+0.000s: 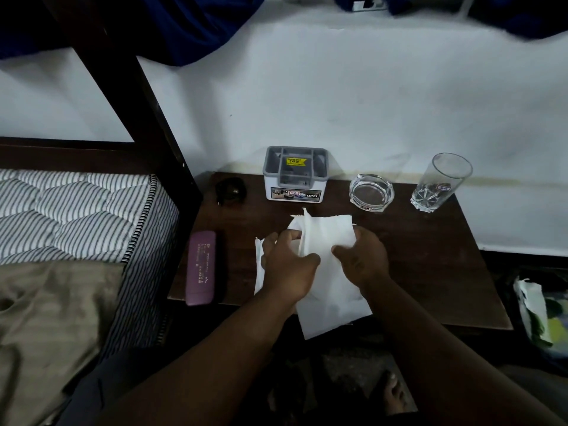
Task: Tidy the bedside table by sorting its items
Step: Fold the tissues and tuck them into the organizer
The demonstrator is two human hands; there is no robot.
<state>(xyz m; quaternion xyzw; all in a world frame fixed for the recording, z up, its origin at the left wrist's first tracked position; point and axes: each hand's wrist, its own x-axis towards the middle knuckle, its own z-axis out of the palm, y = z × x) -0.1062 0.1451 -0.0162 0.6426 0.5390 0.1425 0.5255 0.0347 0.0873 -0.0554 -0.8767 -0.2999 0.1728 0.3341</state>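
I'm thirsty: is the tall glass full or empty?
Empty. The glass stands upright at the table's back right corner, and its clear walls show no liquid, with the cut base plainly visible.

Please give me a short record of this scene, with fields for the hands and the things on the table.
surface: dark wooden bedside table
left hand: gripping white tissue paper
right hand: gripping the same paper
back row: black object, grey organizer box, glass ashtray, empty drinking glass
left edge: purple case
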